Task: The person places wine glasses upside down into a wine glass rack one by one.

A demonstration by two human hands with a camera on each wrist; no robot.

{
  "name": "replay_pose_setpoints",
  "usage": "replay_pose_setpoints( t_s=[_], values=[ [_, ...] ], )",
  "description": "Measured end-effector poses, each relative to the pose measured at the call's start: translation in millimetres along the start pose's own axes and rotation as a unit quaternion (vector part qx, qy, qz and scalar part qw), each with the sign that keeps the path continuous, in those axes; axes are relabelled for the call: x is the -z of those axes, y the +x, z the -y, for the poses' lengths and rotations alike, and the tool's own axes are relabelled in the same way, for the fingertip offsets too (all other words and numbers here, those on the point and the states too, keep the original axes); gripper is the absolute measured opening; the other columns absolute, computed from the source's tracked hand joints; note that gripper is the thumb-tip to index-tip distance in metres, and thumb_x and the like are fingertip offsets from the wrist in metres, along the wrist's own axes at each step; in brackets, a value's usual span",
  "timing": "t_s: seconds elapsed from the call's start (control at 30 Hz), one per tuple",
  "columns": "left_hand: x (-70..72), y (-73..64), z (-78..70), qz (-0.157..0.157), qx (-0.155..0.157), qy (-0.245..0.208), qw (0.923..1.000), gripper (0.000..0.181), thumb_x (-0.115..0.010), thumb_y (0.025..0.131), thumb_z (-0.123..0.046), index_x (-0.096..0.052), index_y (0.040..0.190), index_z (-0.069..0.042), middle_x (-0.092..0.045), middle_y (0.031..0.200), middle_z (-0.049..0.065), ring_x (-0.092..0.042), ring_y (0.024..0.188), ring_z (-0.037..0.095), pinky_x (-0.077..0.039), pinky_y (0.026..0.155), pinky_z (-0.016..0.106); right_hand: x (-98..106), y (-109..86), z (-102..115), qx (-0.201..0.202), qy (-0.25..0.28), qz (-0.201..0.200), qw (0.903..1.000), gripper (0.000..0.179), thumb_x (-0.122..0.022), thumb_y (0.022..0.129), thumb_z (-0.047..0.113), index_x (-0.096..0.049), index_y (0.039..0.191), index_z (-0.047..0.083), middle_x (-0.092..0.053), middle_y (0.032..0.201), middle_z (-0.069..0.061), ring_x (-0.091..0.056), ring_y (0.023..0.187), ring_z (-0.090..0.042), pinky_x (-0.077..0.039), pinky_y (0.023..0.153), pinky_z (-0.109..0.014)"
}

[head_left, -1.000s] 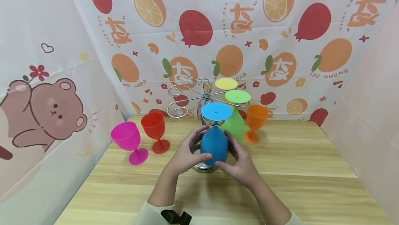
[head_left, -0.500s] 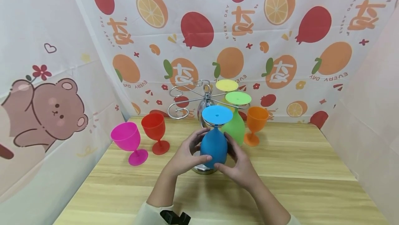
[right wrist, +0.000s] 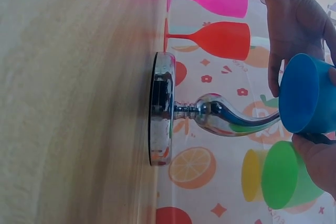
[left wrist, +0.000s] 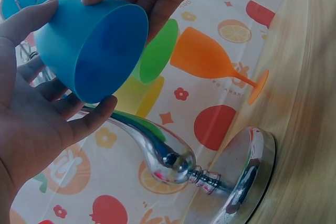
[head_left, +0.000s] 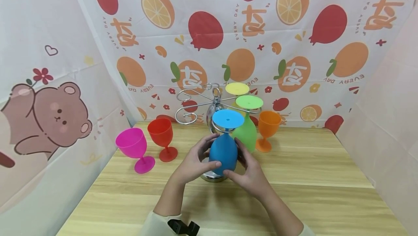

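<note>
A blue goblet [head_left: 223,153] is upside down, its round foot on top and its bowl opening downward. Both hands hold its bowl from opposite sides. My left hand [head_left: 196,164] grips the left side, thumb across the front. On the right side my right hand [head_left: 250,175] grips the bowl, its thumb low at the front. A wire ring of the silver goblet rack [head_left: 213,112] is just under the blue foot, around the stem as far as I can see. The bowl's rim is off the table, shown in the left wrist view by its open mouth [left wrist: 113,53].
A green goblet [head_left: 249,102] and a yellow goblet [head_left: 237,88] hang upside down on the rack's right. An orange goblet [head_left: 269,124] stands upright behind them. Red [head_left: 160,133] and magenta [head_left: 132,143] goblets stand at left. Curled wire arms [head_left: 186,115] stick out leftward.
The blue goblet's foot dips slightly toward the ring, then lifts a little again. Both hands keep their hold in almost the same place.
</note>
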State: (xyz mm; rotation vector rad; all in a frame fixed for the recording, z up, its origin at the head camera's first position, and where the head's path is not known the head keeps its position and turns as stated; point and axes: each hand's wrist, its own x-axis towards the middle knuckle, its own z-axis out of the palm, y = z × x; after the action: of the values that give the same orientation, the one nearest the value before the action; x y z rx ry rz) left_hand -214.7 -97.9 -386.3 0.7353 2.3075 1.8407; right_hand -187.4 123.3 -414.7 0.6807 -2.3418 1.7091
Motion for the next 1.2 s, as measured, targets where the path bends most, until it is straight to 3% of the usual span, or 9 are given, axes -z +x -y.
replay_pose_setpoints(
  t_s=[0.47, 0.83, 1.0, 1.2],
  values=[
    [-1.4, 0.3, 1.0, -0.023, 0.01, 0.01, 0.9996, 0.075, -0.081, 0.081, -0.028, -0.041, 0.144, -0.038, -0.044, 0.149, -0.002, -0.039, 0.139, 0.031, -0.041, 0.106, 0.058, -4, 0.9, 9, 0.044, -0.021, -0.031, 0.9983, 0.086, -0.076, 0.087, 0.024, -0.025, 0.156, 0.022, -0.034, 0.158, -0.005, -0.042, 0.14, -0.036, -0.043, 0.103, -0.05],
    [-3.5, 1.2, -1.6, -0.053, 0.008, 0.033, 0.998, 0.074, -0.081, 0.082, -0.029, -0.041, 0.142, -0.042, -0.045, 0.148, -0.003, -0.041, 0.138, 0.03, -0.043, 0.105, 0.057, -4, 12.0, 19, 0.156, -0.101, -0.07, 0.9801, 0.077, -0.075, 0.087, 0.01, -0.035, 0.153, 0.019, -0.039, 0.154, -0.006, -0.042, 0.139, -0.03, -0.046, 0.103, -0.049],
    [-6.1, 2.6, 0.4, -0.057, -0.01, 0.045, 0.9973, 0.077, -0.082, 0.081, -0.028, -0.039, 0.144, -0.042, -0.044, 0.147, -0.005, -0.041, 0.138, 0.028, -0.041, 0.107, 0.056, -6, 13.6, 22, 0.163, -0.129, -0.085, 0.9744, 0.073, -0.075, 0.087, 0.011, -0.04, 0.151, 0.018, -0.041, 0.153, -0.008, -0.042, 0.139, -0.03, -0.046, 0.103, -0.052],
    [-9.0, 2.1, 0.5, -0.05, -0.016, 0.057, 0.997, 0.082, -0.083, 0.079, -0.028, -0.036, 0.145, -0.042, -0.043, 0.148, -0.006, -0.041, 0.137, 0.028, -0.042, 0.106, 0.056, -7, 14.4, 23, 0.157, -0.125, -0.092, 0.9753, 0.073, -0.075, 0.087, 0.012, -0.04, 0.15, 0.019, -0.042, 0.152, -0.007, -0.042, 0.138, -0.029, -0.047, 0.102, -0.051]
  ],
)
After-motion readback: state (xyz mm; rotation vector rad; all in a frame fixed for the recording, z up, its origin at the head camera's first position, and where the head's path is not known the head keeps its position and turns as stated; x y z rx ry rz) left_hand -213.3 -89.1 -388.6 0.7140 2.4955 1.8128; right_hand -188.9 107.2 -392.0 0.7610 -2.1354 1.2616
